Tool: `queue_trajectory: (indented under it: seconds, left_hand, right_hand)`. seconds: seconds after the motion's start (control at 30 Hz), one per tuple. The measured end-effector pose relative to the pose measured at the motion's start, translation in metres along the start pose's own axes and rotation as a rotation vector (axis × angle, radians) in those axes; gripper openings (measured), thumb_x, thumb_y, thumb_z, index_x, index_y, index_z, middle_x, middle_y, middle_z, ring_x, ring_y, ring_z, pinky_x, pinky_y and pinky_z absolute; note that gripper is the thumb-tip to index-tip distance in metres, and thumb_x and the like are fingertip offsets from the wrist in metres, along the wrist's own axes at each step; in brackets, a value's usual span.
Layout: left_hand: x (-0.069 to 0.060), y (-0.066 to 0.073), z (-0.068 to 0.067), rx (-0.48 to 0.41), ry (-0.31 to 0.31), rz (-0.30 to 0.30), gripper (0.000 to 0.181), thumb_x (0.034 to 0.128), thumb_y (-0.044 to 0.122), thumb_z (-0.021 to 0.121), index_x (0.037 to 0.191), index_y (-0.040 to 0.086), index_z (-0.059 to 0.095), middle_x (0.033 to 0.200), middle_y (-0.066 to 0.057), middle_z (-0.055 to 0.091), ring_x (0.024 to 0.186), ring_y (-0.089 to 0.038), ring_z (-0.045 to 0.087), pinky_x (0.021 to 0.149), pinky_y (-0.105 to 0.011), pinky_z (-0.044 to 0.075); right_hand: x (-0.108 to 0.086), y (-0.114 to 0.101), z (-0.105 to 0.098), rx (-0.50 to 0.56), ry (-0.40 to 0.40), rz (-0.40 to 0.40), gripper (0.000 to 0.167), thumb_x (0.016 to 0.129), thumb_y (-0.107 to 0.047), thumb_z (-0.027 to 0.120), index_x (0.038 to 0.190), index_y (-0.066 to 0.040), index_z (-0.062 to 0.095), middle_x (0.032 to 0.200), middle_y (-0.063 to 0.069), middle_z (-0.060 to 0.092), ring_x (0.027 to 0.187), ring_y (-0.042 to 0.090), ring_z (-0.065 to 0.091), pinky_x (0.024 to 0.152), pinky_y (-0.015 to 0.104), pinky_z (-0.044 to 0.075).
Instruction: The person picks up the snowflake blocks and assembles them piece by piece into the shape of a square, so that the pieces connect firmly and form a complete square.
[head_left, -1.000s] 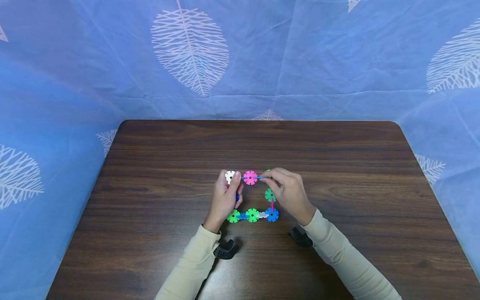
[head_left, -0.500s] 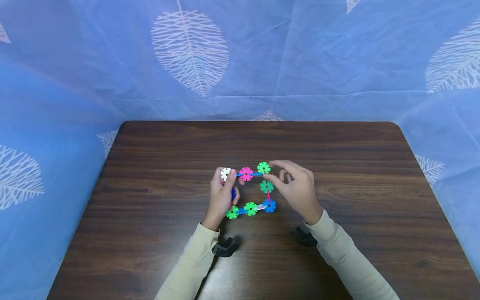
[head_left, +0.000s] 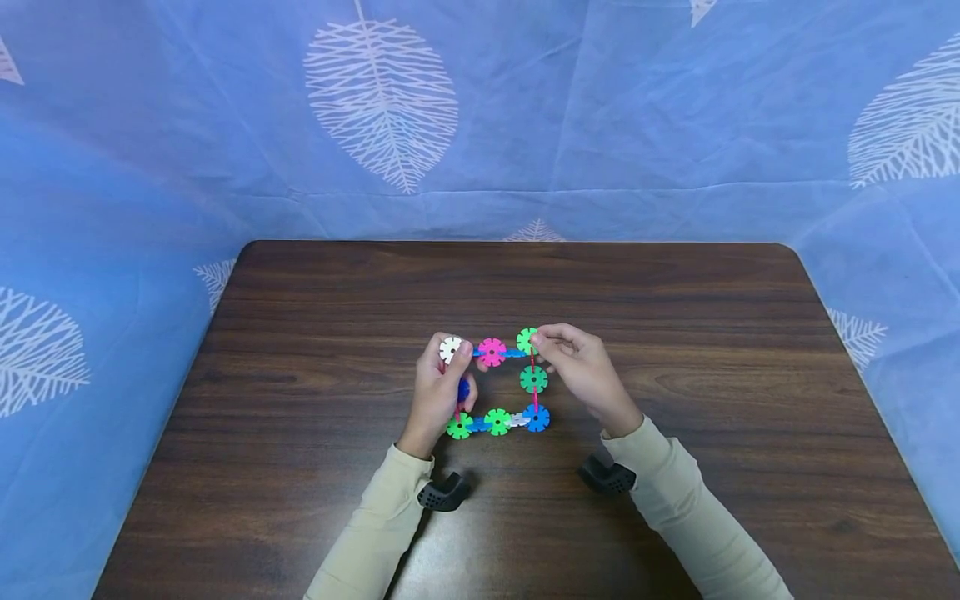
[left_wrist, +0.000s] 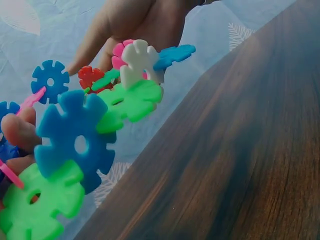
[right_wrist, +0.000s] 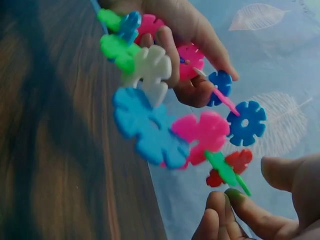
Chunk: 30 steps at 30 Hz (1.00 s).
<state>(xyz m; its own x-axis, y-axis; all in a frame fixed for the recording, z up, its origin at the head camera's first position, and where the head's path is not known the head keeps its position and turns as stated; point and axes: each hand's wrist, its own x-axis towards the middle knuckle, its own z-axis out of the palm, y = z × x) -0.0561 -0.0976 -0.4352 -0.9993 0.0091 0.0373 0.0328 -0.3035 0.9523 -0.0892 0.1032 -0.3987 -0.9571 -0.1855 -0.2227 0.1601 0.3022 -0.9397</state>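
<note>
Notched plastic discs are slotted together into a roughly square ring, held above the table. My left hand (head_left: 438,387) grips its left side, thumb by the white disc (head_left: 450,349) and fingers around a dark blue disc (head_left: 463,390). My right hand (head_left: 581,367) pinches the edge of the light green disc (head_left: 527,341) at the far right corner. Between them sits a pink disc (head_left: 492,352). Below the light green one come a red disc (right_wrist: 239,160), seen edge-on from the head, and a darker green disc (head_left: 534,379). A blue disc (head_left: 536,417) forms the near right corner.
The brown wooden table (head_left: 300,333) spreads under both hands. Blue cloth with white leaf prints (head_left: 381,100) hangs behind and beside it. A black wrist camera (head_left: 444,492) sits at the left wrist, another black camera (head_left: 606,476) at the right.
My right hand has moved off the blue link beside the pink disc, opened slightly, then come to the light green corner disc. A red link now shows below that disc. The left hand keeps its grip.
</note>
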Motion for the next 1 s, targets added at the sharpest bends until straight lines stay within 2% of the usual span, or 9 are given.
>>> queue_trajectory:
  seconds: [0.13,0.27,0.5,0.67,0.7,0.93,1.0]
  left_hand:
    - [-0.001,0.001,0.000,-0.027,0.011,-0.022,0.013,0.0989,0.019,0.050,0.093,0.009,0.045,0.071,0.000,0.066,0.033,-0.010,0.048,0.026,-0.023,0.032]
    - [0.000,0.002,0.001,-0.086,0.037,-0.054,0.010,0.0973,0.015,0.051,0.091,0.011,0.045,0.069,0.001,0.065,0.034,-0.010,0.050,0.032,-0.020,0.037]
    - [0.000,0.004,0.001,-0.141,0.053,-0.093,0.008,0.0925,0.005,0.047,0.088,0.010,0.042,0.061,0.002,0.060,0.035,-0.010,0.048,0.035,-0.020,0.039]
    - [0.000,0.004,0.000,-0.180,0.053,-0.102,0.010,0.0907,0.004,0.048,0.086,0.010,0.043,0.059,0.000,0.058,0.038,-0.010,0.048,0.036,-0.021,0.039]
    - [0.000,0.004,-0.001,-0.178,0.050,-0.103,0.010,0.0914,0.004,0.049,0.086,0.010,0.043,0.060,0.000,0.058,0.038,-0.010,0.047,0.036,-0.021,0.039]
    - [-0.001,0.004,-0.004,-0.153,0.013,-0.096,0.011,0.0924,0.005,0.049,0.085,0.010,0.043,0.060,0.002,0.057,0.037,-0.009,0.045,0.037,-0.020,0.040]
    - [-0.001,0.003,-0.004,-0.151,0.005,-0.091,0.011,0.0915,0.004,0.048,0.084,0.011,0.043,0.061,0.002,0.056,0.037,-0.008,0.045,0.037,-0.021,0.039]
  right_hand:
    - [0.001,0.001,0.004,0.067,-0.020,0.027,0.034,0.095,-0.027,0.058,0.114,0.002,0.060,0.094,0.001,0.064,0.083,0.014,0.060,0.077,0.030,0.054]
    - [-0.001,0.002,0.006,0.109,-0.030,0.015,0.031,0.094,-0.024,0.060,0.108,0.003,0.061,0.086,-0.007,0.064,0.076,0.009,0.059,0.073,0.024,0.053]
    - [-0.004,0.002,0.008,0.107,0.008,-0.043,0.029,0.094,-0.021,0.060,0.105,0.006,0.062,0.083,-0.001,0.066,0.073,0.006,0.061,0.072,0.024,0.054]
    - [-0.008,0.005,0.009,0.117,0.028,-0.105,0.026,0.093,-0.016,0.061,0.102,0.008,0.062,0.079,-0.005,0.067,0.072,0.005,0.062,0.071,0.022,0.055]
    - [-0.009,0.006,0.009,0.119,0.032,-0.117,0.025,0.093,-0.015,0.061,0.101,0.009,0.063,0.078,-0.007,0.067,0.072,0.004,0.063,0.071,0.022,0.056]
    - [-0.016,0.007,0.011,0.174,0.048,-0.172,0.022,0.090,-0.011,0.064,0.098,0.010,0.064,0.080,0.005,0.070,0.072,0.003,0.064,0.072,0.022,0.057]
    - [-0.018,0.007,0.012,0.188,0.049,-0.186,0.022,0.090,-0.010,0.064,0.098,0.011,0.063,0.080,0.005,0.070,0.072,0.003,0.064,0.072,0.022,0.057]
